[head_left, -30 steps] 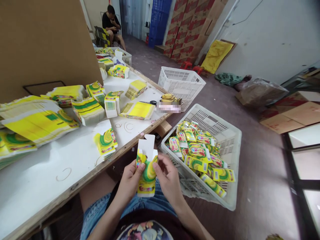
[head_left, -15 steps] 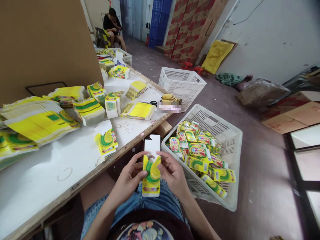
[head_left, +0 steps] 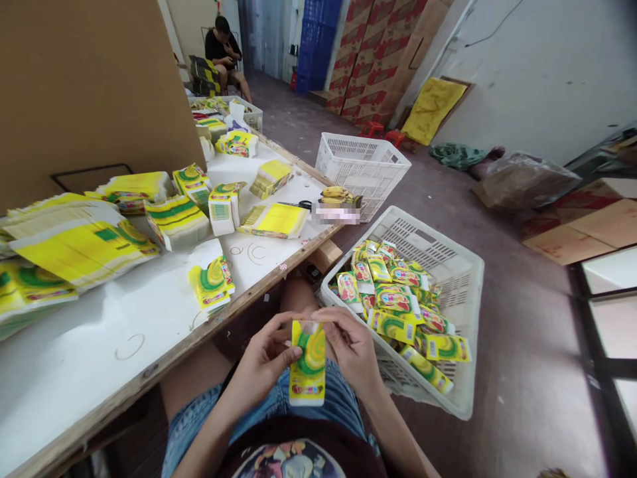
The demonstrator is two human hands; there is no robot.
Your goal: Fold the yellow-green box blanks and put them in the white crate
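Over my lap I hold a small yellow-and-green printed carton [head_left: 309, 368] with both hands. My left hand [head_left: 273, 348] pinches its left side, thumb on the printed front. My right hand [head_left: 348, 342] grips the upper right corner, fingers bent over the top edge. The carton's white top flap is no longer upright; my fingers partly hide that end. On the table [head_left: 169, 318] to the left lies a small stack of similar flat cartons [head_left: 212, 279]. To the right, a white plastic crate [head_left: 462, 318] holds a heap of cartons [head_left: 398, 299].
More bundled carton stacks [head_left: 84, 232] cover the table's far left side. Bananas [head_left: 338, 196] and black-handled scissors [head_left: 304, 205] lie near its right edge. A second white crate [head_left: 365, 159] stands behind. A seated person [head_left: 223, 53] is in the background; cardboard boxes [head_left: 587, 226] lie at right.
The carton's white top flap has gone from standing up to folded down under my fingers. Both hands and the carton have shifted slightly lower and to the right.
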